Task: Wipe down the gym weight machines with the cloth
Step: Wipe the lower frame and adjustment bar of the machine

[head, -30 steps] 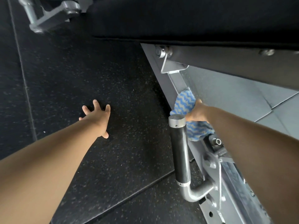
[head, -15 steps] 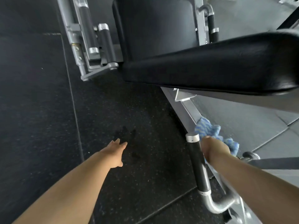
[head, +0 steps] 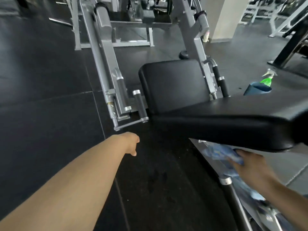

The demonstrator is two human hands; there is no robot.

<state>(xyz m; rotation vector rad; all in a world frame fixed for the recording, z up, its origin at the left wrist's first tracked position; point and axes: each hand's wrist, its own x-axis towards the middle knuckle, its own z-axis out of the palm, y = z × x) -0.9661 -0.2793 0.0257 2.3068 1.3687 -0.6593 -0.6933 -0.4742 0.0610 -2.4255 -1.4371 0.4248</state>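
- right hand (head: 251, 165) has the cloth (head: 220, 151) bunched under its fingers, pressed onto the grey frame rail (head: 206, 152) just beneath the long black pad (head: 233, 120). My read: it's working the metal tucked below the upholstery, so the hand goes in low and flat.
- cloth: blue, soft, crumpled, motion-blurred. Exact fold can't be made out. A second bit of blue shows lower along the rail, near the right wrist.
- left hand (head: 131, 143) held out over the floor (head: 41, 97), holding nothing, touching nothing I can see. Fingers mostly hidden behind the wrist, one pointing down; looks slack, probably just balance while leaning in.
- upright back pad (head: 173, 85): matte black vinyl, rounded corners, meets the long pad at an angle.
- frame: painted grey steel box section. Handles (head: 139, 104) are black rubber sleeves with bright metal end caps.
- floor: dark speckled rubber tiles, visible seams.
- green spray bottle (head: 266, 79) stands on the floor behind the long pad, beside something blue, well away from both hands. Likely parked within reach for re-wetting.
- pads and handles presumably remain to be wiped; can't judge from surface sheen.
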